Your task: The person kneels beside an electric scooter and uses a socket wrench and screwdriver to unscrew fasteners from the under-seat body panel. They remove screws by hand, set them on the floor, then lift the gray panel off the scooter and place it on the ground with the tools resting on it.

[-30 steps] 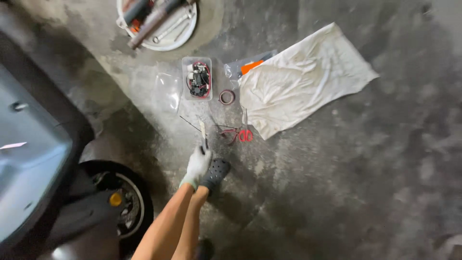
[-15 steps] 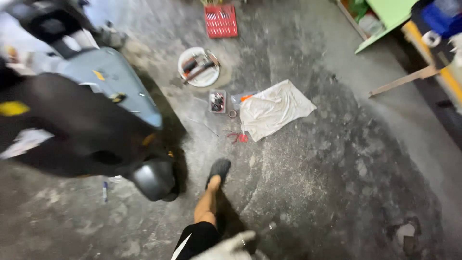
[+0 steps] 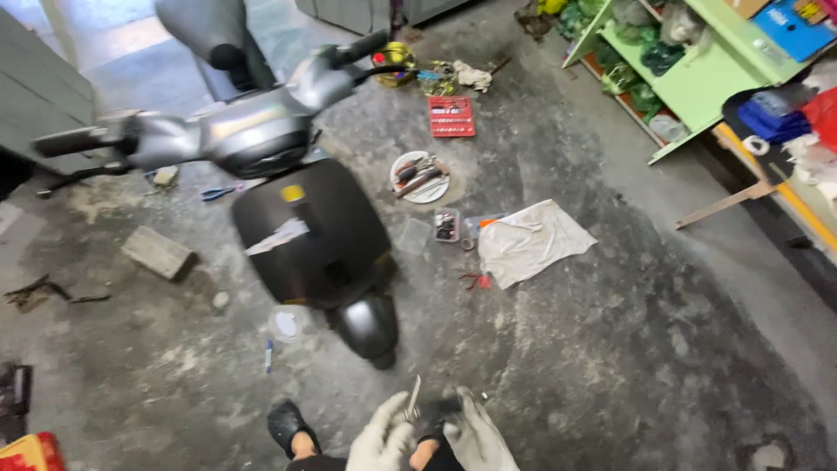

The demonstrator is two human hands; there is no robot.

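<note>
My two white-gloved hands meet at the bottom centre of the head view. My left hand (image 3: 381, 439) pinches a thin metal tool (image 3: 413, 398) that points upward. My right hand (image 3: 479, 436) is right beside it, fingers stretched toward a small dark piece (image 3: 443, 408) between the hands; the blur hides whether it grips it. My foot in a black slipper (image 3: 287, 424) stands on the concrete below. A grey and black scooter (image 3: 305, 218) stands just ahead, its front wheel (image 3: 368, 324) nearest to my hands.
Beyond the scooter lie a white cloth (image 3: 534, 240), red pliers (image 3: 475, 280), a small clear box of parts (image 3: 446, 225), a white plate of tools (image 3: 420, 177) and a red tool case (image 3: 452, 115). A brick (image 3: 157, 251) lies left; green shelves (image 3: 689, 78) stand right.
A gloved hand took the thin tool off the floor by the cloth. The view has since risen and pulled back, and both hands now hold together in front of the scooter.
</note>
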